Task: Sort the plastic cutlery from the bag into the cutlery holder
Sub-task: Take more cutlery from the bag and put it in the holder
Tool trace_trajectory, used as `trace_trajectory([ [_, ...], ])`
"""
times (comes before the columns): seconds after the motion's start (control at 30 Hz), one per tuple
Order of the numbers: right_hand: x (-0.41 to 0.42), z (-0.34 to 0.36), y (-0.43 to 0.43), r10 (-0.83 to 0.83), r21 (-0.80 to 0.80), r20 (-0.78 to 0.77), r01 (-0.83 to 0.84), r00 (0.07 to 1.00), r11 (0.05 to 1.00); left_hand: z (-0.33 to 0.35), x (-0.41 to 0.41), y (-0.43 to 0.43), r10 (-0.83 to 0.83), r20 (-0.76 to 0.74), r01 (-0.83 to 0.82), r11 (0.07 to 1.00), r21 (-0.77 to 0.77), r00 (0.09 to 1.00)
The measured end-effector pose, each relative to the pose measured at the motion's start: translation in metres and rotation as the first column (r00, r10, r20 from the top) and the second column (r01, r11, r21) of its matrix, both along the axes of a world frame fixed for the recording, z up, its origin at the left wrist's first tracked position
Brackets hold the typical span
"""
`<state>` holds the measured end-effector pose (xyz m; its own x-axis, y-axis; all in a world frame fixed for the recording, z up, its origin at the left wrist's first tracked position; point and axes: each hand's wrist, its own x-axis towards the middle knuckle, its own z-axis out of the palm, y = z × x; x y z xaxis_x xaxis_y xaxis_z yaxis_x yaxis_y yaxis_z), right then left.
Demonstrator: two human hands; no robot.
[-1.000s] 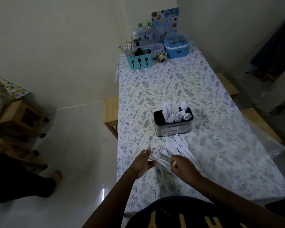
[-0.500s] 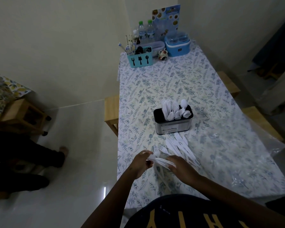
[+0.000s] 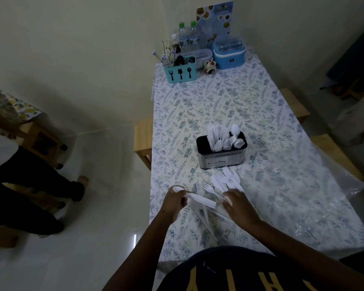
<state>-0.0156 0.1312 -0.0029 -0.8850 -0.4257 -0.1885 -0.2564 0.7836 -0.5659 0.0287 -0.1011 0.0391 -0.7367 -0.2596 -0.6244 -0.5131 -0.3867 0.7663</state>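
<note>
Cutlery holder [image 3: 222, 157] mid-table, part-filled: spoons [image 3: 236, 141], other white pieces upright. Forks [image 3: 225, 179] loose just near of it, unsorted. Left hand [image 3: 173, 203], right hand [image 3: 239, 206] grip opposite ends of cutlery bundle [image 3: 202, 199]. Clear bag [image 3: 303, 185] flat, right. Likely past halfway.

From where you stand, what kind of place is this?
Probably a small eatery or dining room. A long table with a flowery cloth has wooden stools beside it, a card with food pictures stands at the far end, and a teal cutlery caddy sits there.
</note>
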Motion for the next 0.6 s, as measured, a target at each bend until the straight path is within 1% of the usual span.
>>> trace_trajectory([
  [0.03, -0.002, -0.002, 0.005, -0.013, 0.119, -0.010, 0.014, 1.000, 0.993, -0.001, 0.001, -0.005, 0.036, -0.005, -0.036, 0.999, -0.011, 0.999],
  [0.07, -0.004, -0.006, 0.008, -0.017, 0.213, 0.020, 0.012, 1.000, 0.977, -0.001, 0.001, -0.009, 0.063, -0.011, -0.063, 0.998, -0.014, 0.998],
  [0.1, -0.004, -0.009, 0.011, -0.010, 0.273, 0.065, -0.009, 0.998, 0.962, -0.001, 0.001, -0.014, 0.077, -0.015, -0.077, 0.997, -0.016, 0.997],
  [0.17, -0.001, -0.016, 0.012, 0.035, 0.334, 0.129, -0.077, 0.991, 0.940, 0.000, 0.002, -0.020, 0.091, -0.031, -0.091, 0.995, -0.025, 0.995],
  [0.3, 0.007, -0.022, 0.008, 0.140, 0.368, 0.156, -0.189, 0.978, 0.910, 0.000, 0.004, -0.026, 0.124, -0.053, -0.126, 0.991, -0.042, 0.991],
  [0.4, 0.012, -0.021, 0.006, 0.217, 0.379, 0.148, -0.258, 0.965, 0.889, -0.003, 0.004, -0.024, 0.132, -0.058, -0.134, 0.990, -0.042, 0.990],
  [0.5, 0.015, -0.019, 0.005, 0.277, 0.393, 0.160, -0.318, 0.948, 0.863, -0.003, 0.004, -0.019, 0.106, -0.046, -0.107, 0.994, -0.035, 0.993],
  [0.6, 0.015, -0.015, 0.004, 0.315, 0.384, 0.174, -0.359, 0.933, 0.851, -0.005, 0.004, -0.014, 0.036, -0.045, -0.039, 0.997, -0.065, 0.998],
])
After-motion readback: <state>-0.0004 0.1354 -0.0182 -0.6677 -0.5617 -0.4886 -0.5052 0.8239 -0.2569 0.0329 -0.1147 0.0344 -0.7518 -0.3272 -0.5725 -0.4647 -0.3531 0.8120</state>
